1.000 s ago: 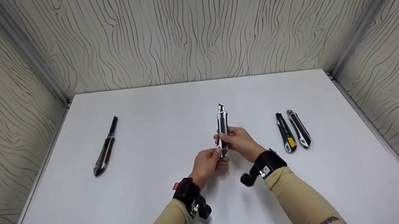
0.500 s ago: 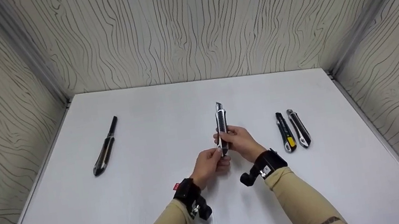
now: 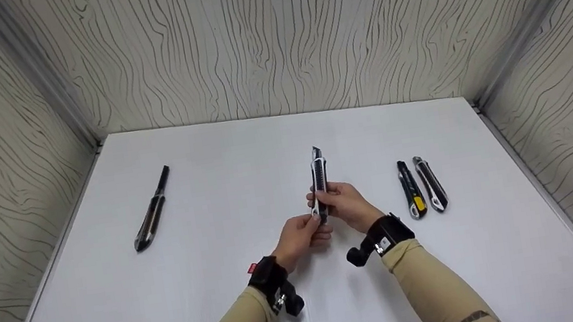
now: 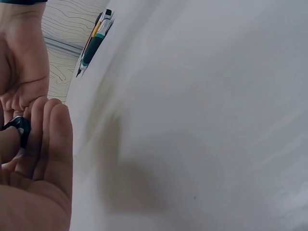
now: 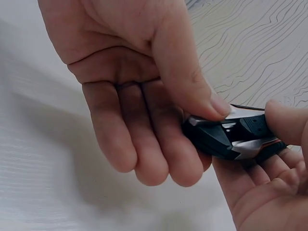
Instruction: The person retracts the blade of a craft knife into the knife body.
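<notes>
A black and silver utility knife (image 3: 318, 179) is held upright above the middle of the white table (image 3: 236, 282), tip pointing away. My right hand (image 3: 343, 202) grips its lower half, thumb pressed on the body (image 5: 226, 137). My left hand (image 3: 303, 233) pinches the knife's rear end (image 4: 20, 129) from below. The blade tip shows at the top in the head view.
A black knife (image 3: 152, 210) lies at the left of the table. Two more knives lie side by side at the right: one black with yellow (image 3: 411, 189), one black and silver (image 3: 431, 183); both show in the left wrist view (image 4: 94, 39). Patterned walls (image 3: 267, 33) enclose three sides.
The held knife shifted very slightly; both hands keep their grip in nearly the same place.
</notes>
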{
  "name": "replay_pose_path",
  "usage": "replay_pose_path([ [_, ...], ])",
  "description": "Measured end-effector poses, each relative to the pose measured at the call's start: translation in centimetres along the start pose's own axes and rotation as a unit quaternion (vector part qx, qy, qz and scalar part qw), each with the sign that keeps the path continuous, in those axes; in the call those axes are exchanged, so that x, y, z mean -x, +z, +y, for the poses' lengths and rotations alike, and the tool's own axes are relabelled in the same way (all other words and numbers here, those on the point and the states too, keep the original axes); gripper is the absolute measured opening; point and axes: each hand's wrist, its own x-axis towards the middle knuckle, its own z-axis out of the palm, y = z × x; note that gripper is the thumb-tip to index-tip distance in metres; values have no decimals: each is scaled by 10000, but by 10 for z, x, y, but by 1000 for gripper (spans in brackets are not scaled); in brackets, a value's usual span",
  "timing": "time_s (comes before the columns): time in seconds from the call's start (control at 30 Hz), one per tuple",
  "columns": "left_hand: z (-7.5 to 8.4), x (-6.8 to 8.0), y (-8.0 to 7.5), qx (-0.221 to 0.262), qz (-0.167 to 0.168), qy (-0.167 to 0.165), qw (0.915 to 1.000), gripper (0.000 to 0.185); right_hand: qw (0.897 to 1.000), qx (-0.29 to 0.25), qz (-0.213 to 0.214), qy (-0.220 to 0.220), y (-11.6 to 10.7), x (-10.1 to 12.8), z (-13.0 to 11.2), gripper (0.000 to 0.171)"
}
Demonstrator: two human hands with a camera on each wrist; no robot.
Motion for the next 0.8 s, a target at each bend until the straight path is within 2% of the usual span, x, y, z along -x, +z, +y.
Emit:
replay_pose_path([
  [0.2, -1, -1, 1, -3, 27, -30, 10000, 37, 9999, -27, -88, -58, 0, 1, -1, 44],
  [0.6, -1, -2, 1, 79, 185, -301, 9993, 37, 9989, -38, 441, 141, 5, -3, 2, 36],
  [0.8, -1, 0, 1, -66, 57, -276, 9996, 40, 9993, 21, 372, 100, 4, -2, 2, 35],
])
